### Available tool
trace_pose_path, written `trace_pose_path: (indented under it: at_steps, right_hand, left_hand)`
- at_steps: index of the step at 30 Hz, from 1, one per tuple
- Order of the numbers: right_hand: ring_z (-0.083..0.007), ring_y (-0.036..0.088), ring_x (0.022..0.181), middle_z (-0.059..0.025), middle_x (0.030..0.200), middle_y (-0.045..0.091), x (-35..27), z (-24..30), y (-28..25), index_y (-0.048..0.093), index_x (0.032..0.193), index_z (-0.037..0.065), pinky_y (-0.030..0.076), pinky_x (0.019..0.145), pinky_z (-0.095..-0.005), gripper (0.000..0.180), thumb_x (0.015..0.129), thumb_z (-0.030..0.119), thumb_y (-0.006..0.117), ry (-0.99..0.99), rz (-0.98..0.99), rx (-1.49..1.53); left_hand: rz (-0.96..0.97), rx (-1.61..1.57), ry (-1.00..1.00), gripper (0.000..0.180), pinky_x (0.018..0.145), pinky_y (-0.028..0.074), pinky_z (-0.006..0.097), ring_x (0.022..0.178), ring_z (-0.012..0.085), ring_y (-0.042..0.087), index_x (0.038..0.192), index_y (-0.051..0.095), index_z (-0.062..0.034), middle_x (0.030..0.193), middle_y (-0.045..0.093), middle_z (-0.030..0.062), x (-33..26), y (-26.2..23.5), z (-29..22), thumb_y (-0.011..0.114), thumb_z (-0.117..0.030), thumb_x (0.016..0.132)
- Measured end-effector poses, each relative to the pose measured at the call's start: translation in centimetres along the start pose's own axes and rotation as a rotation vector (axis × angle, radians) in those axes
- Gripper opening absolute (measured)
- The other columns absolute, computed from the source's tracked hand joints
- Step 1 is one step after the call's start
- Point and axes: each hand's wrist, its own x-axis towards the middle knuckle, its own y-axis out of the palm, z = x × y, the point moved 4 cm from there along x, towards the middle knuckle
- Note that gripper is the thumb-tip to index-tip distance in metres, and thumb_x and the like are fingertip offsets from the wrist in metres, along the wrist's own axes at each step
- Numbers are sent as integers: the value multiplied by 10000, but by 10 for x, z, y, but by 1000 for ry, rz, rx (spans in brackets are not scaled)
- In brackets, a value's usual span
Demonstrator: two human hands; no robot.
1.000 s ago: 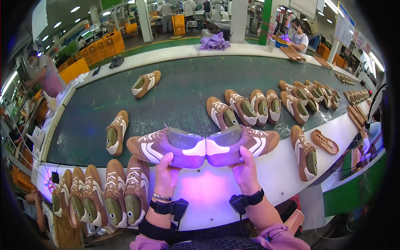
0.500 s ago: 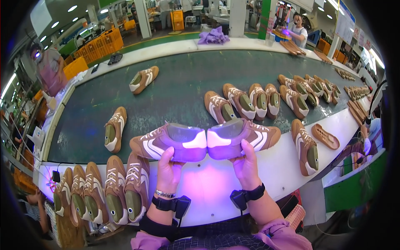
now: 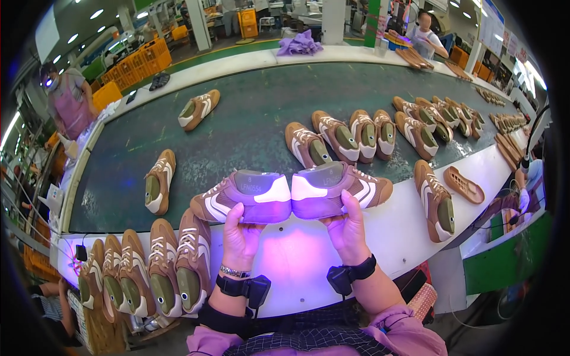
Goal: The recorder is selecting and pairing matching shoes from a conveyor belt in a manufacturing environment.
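Observation:
Two brown sneakers with white stripes and white heel patches are held up heel to heel under purple light. My left hand (image 3: 240, 242) grips the left sneaker (image 3: 222, 197) by its sole and side, thumb on the near side. My right hand (image 3: 347, 234) holds the right sneaker (image 3: 373, 188) the same way. Their toes point outward, and their heels meet or nearly meet. A green-grey shoe last fills each opening. Most of my fingers are hidden beneath the soles. Below the shoes, the white bench edge (image 3: 294, 279) glows pink-purple.
Several laced sneakers (image 3: 160, 279) stand in a row at the left edge. More sneakers (image 3: 368, 136) sit on the dark green conveyor belt (image 3: 237, 136). At right lie a single sneaker (image 3: 434, 202) and a loose brown sole (image 3: 464, 185). Co-workers stand at far left and far right.
The surroundings appear slightly higher in the view. Both sneakers remain gripped heel to heel, tilted a little so that more of the left shoe's last shows.

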Motion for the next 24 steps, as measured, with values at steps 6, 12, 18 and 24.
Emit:
trace_pose_path:
  at_steps: [6, 12, 18, 24]
  right_hand:
    - [-123, 620, 845, -47, 1024, 628, 1, -1, -1, 521, 1167, 70, 496, 626, -245, 408, 872, 339, 603, 0, -13, -5]
    - [-124, 621, 856, -47, 1035, 626, 1, -1, -4, 515, 1174, 68, 498, 630, -246, 413, 872, 335, 602, 12, 18, 7]
    - [-149, 624, 887, -64, 1054, 620, -1, -1, 0, 507, 1187, 60, 519, 671, -268, 431, 868, 331, 608, 4, -37, 22]
    - [-164, 620, 920, -79, 1086, 608, 3, -2, -6, 491, 1211, 44, 530, 703, -283, 458, 867, 325, 606, 15, 3, 25]
  left_hand:
    - [-14, 2, 10, 419, 863, 535, 391, 997, 219, 616, 1191, 510, -30, 1101, 613, 97, 1, -2, 0, 642, -184, 825]
    - [-3, 0, 10, 415, 853, 541, 384, 995, 219, 618, 1190, 510, -27, 1099, 614, 97, -1, 2, -1, 641, -179, 826]
    - [22, -29, -7, 425, 865, 538, 393, 1003, 228, 615, 1203, 494, -14, 1110, 608, 108, 0, -1, -1, 632, -169, 832]
    - [21, -27, 0, 443, 896, 524, 392, 1016, 230, 609, 1217, 479, -13, 1129, 596, 109, 0, 3, -1, 633, -167, 831]
